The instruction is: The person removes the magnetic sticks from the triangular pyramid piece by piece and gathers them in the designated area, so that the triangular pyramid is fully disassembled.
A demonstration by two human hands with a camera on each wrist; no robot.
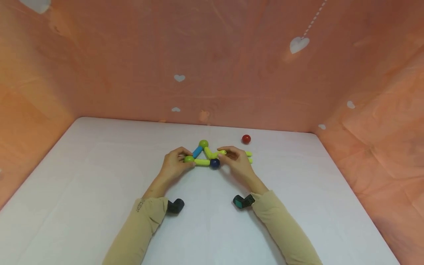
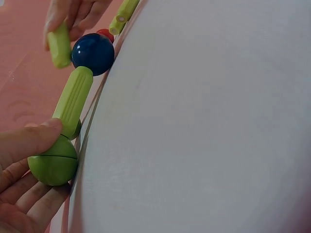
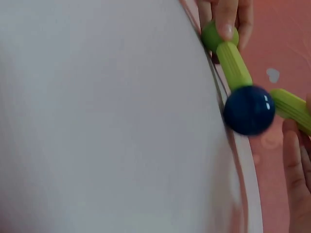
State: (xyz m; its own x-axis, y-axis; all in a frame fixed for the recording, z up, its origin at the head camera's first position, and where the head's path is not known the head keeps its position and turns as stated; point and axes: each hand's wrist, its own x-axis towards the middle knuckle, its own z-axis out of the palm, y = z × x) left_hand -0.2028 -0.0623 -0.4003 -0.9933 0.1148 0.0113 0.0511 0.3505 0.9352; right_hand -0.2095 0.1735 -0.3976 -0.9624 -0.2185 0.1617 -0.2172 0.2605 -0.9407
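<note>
Toy building rods and balls are joined in a triangle-like frame on the table. My left hand point(image 1: 173, 162) grips its near-left green ball point(image 2: 53, 165), thumb on top and fingers beneath. From that ball a yellow-green rod point(image 1: 202, 162) runs right to a dark blue ball point(image 1: 215, 163), and a blue rod point(image 1: 197, 151) leads up to a second green ball point(image 1: 203, 143). Another yellow-green rod point(image 1: 208, 152) slants down from this far ball. Between thumb and fingers, my right hand point(image 1: 236, 162) pinches a loose-ended yellow-green rod point(image 3: 294, 109), one end right at the dark blue ball.
A red ball point(image 1: 246, 139) lies toward the back of the white table point(image 1: 205, 228). Two yellow-green rods point(image 1: 248, 154) lie side by side just past my right hand, partly hidden by it. An orange cloth with white hearts point(image 1: 232, 73) hangs behind and at both sides.
</note>
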